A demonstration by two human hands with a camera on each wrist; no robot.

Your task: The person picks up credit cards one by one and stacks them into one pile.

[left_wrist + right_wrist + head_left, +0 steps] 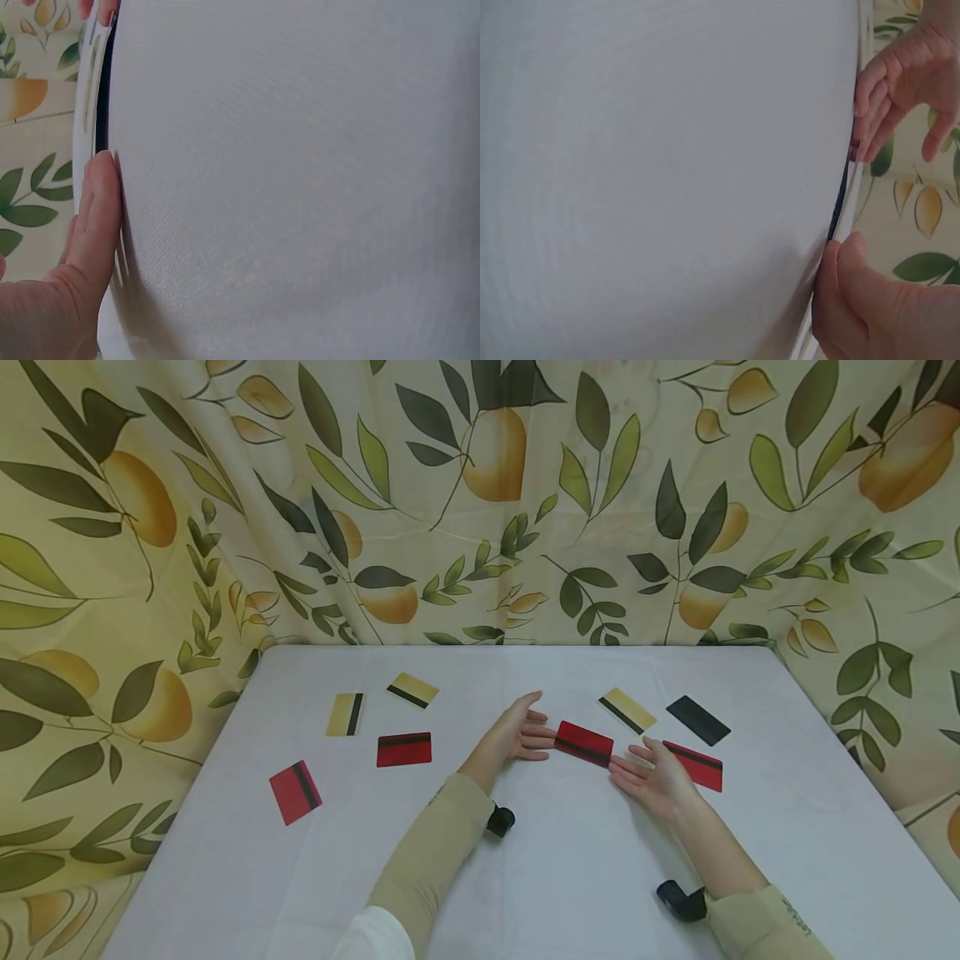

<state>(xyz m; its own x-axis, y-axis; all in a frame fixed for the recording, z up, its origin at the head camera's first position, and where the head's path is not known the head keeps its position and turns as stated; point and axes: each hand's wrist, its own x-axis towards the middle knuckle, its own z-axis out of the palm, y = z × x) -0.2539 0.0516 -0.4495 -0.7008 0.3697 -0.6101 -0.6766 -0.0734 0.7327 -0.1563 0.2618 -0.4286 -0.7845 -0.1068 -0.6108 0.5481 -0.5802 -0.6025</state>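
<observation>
A red card with a black stripe lies between the two hands, right of the table's middle. My left hand has its straight fingers at the card's left edge, thumb pointing up and away. On the other side, the fingertips of my right hand meet the card's lower right corner, palm turned up with fingers relaxed. Seen edge-on, the card is a thin dark strip in the left wrist view, and a dark line between the hands in the right wrist view.
Another red card lies just behind the right hand, near a black card and a gold card. To the left are two gold cards and two red ones. A patterned curtain borders the white table.
</observation>
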